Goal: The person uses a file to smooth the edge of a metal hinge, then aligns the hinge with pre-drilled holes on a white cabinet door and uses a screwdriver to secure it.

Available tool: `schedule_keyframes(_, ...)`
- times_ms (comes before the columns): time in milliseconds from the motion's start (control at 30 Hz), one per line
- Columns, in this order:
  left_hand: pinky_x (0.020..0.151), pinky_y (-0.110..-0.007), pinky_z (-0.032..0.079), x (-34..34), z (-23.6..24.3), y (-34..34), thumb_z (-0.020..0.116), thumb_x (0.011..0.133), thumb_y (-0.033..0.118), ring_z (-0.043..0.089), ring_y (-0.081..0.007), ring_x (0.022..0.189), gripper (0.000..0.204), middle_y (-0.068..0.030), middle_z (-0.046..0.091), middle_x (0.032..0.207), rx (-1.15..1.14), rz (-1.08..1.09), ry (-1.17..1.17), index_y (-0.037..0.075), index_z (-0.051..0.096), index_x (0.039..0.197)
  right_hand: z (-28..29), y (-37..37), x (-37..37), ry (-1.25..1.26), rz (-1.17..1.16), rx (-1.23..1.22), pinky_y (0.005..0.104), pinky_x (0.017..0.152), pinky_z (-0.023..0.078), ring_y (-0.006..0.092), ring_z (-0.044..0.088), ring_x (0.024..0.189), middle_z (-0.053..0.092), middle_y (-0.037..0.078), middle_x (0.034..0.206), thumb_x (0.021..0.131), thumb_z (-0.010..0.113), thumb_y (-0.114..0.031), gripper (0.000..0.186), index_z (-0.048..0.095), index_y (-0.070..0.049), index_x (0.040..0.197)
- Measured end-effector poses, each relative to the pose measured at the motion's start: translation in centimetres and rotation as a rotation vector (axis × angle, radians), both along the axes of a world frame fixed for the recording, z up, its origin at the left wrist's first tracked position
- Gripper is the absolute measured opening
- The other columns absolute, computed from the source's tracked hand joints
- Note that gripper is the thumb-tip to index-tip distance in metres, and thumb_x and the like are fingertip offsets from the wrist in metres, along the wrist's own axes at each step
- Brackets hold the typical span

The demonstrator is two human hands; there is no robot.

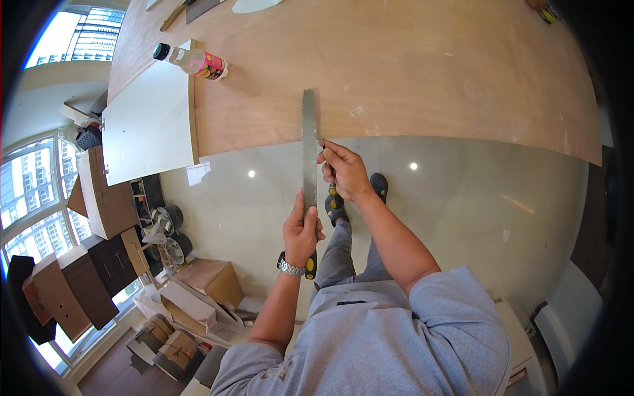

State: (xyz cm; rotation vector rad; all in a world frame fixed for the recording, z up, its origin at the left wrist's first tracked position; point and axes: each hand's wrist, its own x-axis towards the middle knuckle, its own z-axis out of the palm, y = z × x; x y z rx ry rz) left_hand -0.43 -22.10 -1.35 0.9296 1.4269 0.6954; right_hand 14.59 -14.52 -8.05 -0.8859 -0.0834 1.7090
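In my left hand (304, 228) is a hand saw with a long, narrow grey-green blade (309, 145). Its black-and-yellow handle (311, 265) shows below the hand by my wrist watch, and the blade points away from me, its far end over the wooden tabletop (422, 79). My right hand (347, 170) is closed beside the right edge of the blade. It grips a slim tool that looks like a screwdriver, with a yellow-and-black handle (333, 193) hanging below the fingers and its tip near the table edge. The fingers partly hide this tool's shaft.
A bottle (201, 64) with a pink label and black cap lies on the table beside a white board (152, 122). Several cabinet boxes (109, 191) stand at the left. Below my hands are glossy floor tiles (456, 198) and my feet in dark clogs (378, 185).
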Motion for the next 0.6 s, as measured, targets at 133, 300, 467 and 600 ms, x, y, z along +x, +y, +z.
schedule_keyframes(133, 0.045, -0.021, 0.047, 0.2, 0.1, 0.2, 0.052, 0.100, 0.014, 0.050, -0.0051, 0.054, 0.054, 0.0010, 0.052, 0.068, -0.012, 0.004, -0.017, 0.008, 0.031, 0.150, 0.3, 0.2, 0.0, 0.002, -0.018, 0.008, 0.0225, 0.048, 0.038, 0.0087, 0.048, 0.057, 0.062, 0.006, 0.086, 0.099, 0.055, -0.013, 0.028, 0.059, -0.001, 0.124)
schedule_keyframes(300, 0.045, -0.022, 0.046, 0.2, 0.1, 0.6, 0.052, 0.100, 0.014, 0.050, -0.0052, 0.052, 0.054, 0.0007, 0.053, 0.067, -0.030, -0.007, -0.014, 0.011, 0.032, 0.150, 0.1, 0.4, 0.2, -0.005, -0.004, 0.026, 0.0212, 0.048, 0.036, 0.0074, 0.046, 0.057, 0.059, 0.004, 0.083, 0.098, 0.057, -0.015, 0.025, 0.058, -0.002, 0.119)
schedule_keyframes(467, 0.045, -0.022, 0.046, 0.4, 0.1, 1.0, 0.052, 0.100, 0.014, 0.050, -0.0053, 0.052, 0.053, 0.0004, 0.053, 0.066, -0.048, -0.031, 0.005, 0.011, 0.032, 0.150, -0.1, 0.5, -0.2, 0.010, -0.048, 0.010, 0.0214, 0.046, 0.035, 0.0077, 0.045, 0.053, 0.060, 0.005, 0.082, 0.098, 0.055, -0.013, 0.025, 0.059, 0.002, 0.118)
schedule_keyframes(600, 0.045, -0.022, 0.047, 0.5, 0.0, 1.1, 0.052, 0.100, 0.015, 0.050, -0.0052, 0.053, 0.053, 0.0006, 0.053, 0.066, -0.044, -0.037, 0.008, 0.011, 0.033, 0.149, -0.1, 0.5, -0.5, 0.011, -0.069, 0.000, 0.0206, 0.045, 0.034, 0.0074, 0.046, 0.053, 0.061, 0.004, 0.082, 0.098, 0.055, -0.013, 0.024, 0.060, 0.002, 0.117)
